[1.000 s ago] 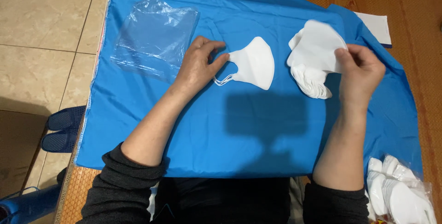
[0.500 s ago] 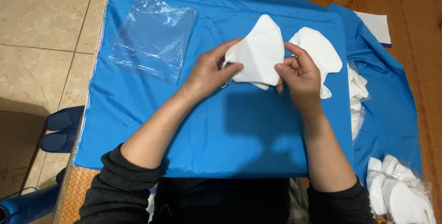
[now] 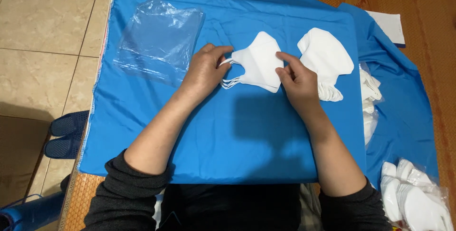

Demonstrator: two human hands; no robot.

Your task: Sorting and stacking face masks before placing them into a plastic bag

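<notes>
Currently both hands pinch a small stack of white masks [image 3: 259, 62] at the cloth [image 3: 228, 136] centre: left hand [image 3: 205, 67] on the ear-loop end, right hand [image 3: 295, 76] on the opposite edge. Masks flat-folded, edges roughly aligned. Bag [image 3: 159, 38] left of the stack looks empty; pile [image 3: 325, 60] right of it seems unsorted, so early-to-mid.

The face mask [image 3: 259, 67] is white, matt, non-woven fabric with thin elastic cord loops. The stack of masks [image 3: 325, 62] shows the same finish. The blue cloth [image 3: 228, 140] is smooth, matt woven textile. The bag [image 3: 159, 38] is clear, glossy, crinkled plastic film. The floor tiles [image 3: 42, 26] are beige, faintly glossy.
</notes>
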